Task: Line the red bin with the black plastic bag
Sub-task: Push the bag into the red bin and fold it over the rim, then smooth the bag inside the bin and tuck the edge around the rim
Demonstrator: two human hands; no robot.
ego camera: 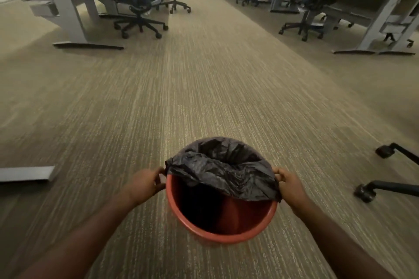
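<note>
Reaching down from either side, two bare forearms bring the hands to the mouth of the round red plastic bin, which stands upright on the striped beige carpet directly below the camera. The left hand pinches the bag's edge at the bin's left rim, fingers curled closed on the film; the right hand does the same at the right rim, so the opening is spread wide between them. The crinkled black plastic bag already drapes over the far half of the rim and sags inward, while the near rim is bare and red; this grip looks meant to draw the slack edge toward the near side. Beyond, grey desks and black wheeled office chairs flank the aisle.
</note>
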